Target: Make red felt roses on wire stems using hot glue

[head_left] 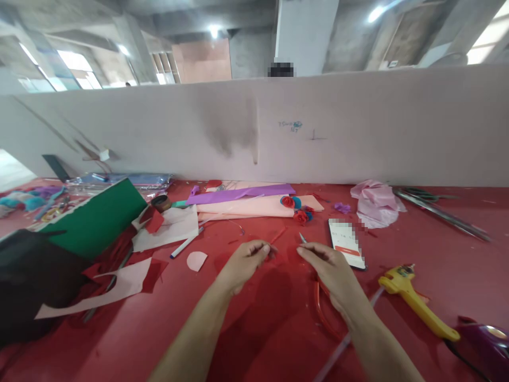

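Logged from my remote post, left to right, all on the red counter [159, 323]: one green board [99, 220], tilted; one white marker [186, 243], lying at a slant. Left hand [247, 263]: fingers pinched on a thin red strip [280, 233], which slants up from the fingertips, near the middle. Behind it, a flat purple piece [238, 194] on peach sheets [250, 206]. Two red-and-blue flowers [290, 202], close together. Right hand [332, 267]: fingertips drawn together; red-handled scissors [317, 303] run beneath, blade tip past the fingers; whether they are gripped, I cannot tell. Beyond, one phone [345, 242], pink crumpled film [376, 204], one yellow glue gun [421, 306].
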`<state>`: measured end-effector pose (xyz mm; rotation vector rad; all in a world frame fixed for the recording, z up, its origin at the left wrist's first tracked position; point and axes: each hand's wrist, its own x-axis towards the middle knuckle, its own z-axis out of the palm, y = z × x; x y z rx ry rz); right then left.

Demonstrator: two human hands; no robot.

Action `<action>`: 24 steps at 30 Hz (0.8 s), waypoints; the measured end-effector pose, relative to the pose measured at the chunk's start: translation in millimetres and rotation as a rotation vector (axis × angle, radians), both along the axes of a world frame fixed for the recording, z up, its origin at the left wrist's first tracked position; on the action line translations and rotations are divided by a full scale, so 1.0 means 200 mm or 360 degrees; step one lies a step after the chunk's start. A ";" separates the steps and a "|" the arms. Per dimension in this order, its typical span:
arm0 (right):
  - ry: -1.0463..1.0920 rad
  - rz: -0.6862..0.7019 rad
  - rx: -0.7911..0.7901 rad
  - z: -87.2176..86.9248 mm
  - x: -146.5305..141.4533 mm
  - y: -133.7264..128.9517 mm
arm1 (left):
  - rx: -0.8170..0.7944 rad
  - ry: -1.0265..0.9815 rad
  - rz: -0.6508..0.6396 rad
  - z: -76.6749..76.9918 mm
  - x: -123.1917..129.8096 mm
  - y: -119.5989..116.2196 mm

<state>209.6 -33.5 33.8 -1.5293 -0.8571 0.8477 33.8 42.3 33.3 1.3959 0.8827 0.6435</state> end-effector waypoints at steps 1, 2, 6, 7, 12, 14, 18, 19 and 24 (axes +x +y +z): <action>0.0180 -0.0111 0.0012 0.00 0.01 0.00 | 0.0014 -0.0030 0.0007 0.00 0.01 0.00; 0.0354 -0.0193 0.0014 0.00 0.02 0.00 | 0.0021 -0.0069 0.0010 0.00 0.01 -0.01; 0.0803 -0.0299 0.0059 -0.01 0.03 0.00 | -0.0074 -0.0179 0.0030 -0.01 0.04 -0.03; 0.0866 -0.0310 0.0086 -0.01 0.02 0.00 | -0.0100 -0.0206 0.0025 -0.02 0.05 -0.04; 0.1031 -0.0281 0.0126 0.00 0.00 0.00 | -0.0146 -0.0293 -0.0022 -0.03 0.08 -0.08; 0.1037 -0.0233 0.0125 -0.01 0.00 0.00 | -0.0208 -0.0345 -0.0023 -0.04 0.09 -0.09; 0.0996 -0.0173 0.0131 -0.01 0.00 0.00 | -0.0397 -0.0535 -0.0026 -0.04 0.11 -0.09; 0.0990 -0.0172 0.0130 -0.01 -0.01 -0.01 | -0.0430 -0.0560 -0.0033 -0.04 0.11 -0.09; 0.1107 -0.0193 0.0121 0.02 -0.02 -0.01 | -0.0506 -0.0580 -0.0045 -0.05 0.12 -0.10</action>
